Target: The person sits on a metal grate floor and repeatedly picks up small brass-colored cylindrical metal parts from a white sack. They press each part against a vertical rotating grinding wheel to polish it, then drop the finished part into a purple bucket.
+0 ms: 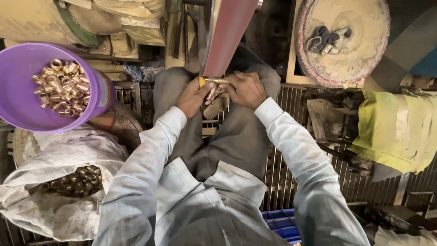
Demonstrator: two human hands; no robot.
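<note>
Both of my hands meet just below a reddish-brown sanding belt (226, 34) that runs upward at the top centre. My left hand (193, 96) and my right hand (246, 89) together grip a small brass rod-like piece (215, 80), its tip held against the belt's lower end. A second small brass part shows between my fingers. My knees in grey trousers (230, 136) lie under the hands.
A purple bowl (20, 98) of brass rings sits at the upper left. Below it a white sack (50, 182) holds darker rings. A round dusty wheel (346, 38) stands at the upper right, yellow cloth (391, 130) at the right, a blue crate (282, 223) by my right side.
</note>
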